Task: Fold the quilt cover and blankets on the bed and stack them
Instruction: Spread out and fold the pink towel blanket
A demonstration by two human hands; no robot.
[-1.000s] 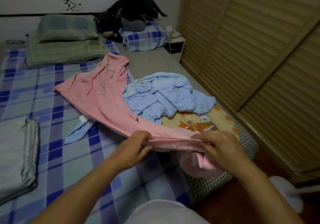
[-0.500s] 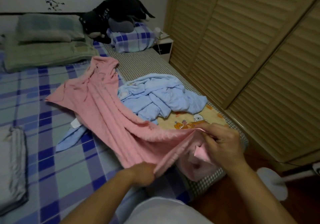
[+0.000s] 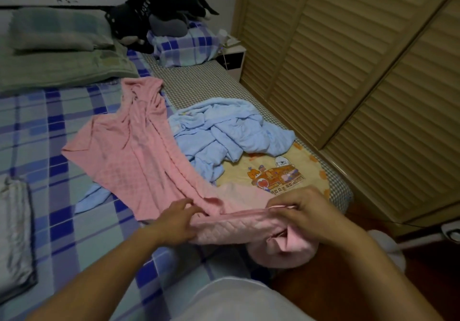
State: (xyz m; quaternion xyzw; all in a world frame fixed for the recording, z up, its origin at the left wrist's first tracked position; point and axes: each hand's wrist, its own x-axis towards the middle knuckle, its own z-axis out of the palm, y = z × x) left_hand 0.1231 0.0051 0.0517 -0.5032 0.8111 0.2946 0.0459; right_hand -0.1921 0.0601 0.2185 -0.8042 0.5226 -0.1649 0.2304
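Head view: we are gripping the pink blanket point(image 3: 139, 156) edge at six o'clock — left hand point(image 3: 174, 221) and right hand point(image 3: 308, 211) both pinching it; blue blanket point(image 3: 231, 131) lying at one o'clock — no legible writing.

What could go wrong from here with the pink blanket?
1. The pink blanket overlaps the crumpled blue blanket; pulling it could drag the blue one along.
2. Its far end lies bunched and twisted, so a fold made now would likely come out uneven.
3. The right hand pinches the near edge at the bed's corner, and a bunch already hangs off the side; a slack left hand could let more slide floorward.
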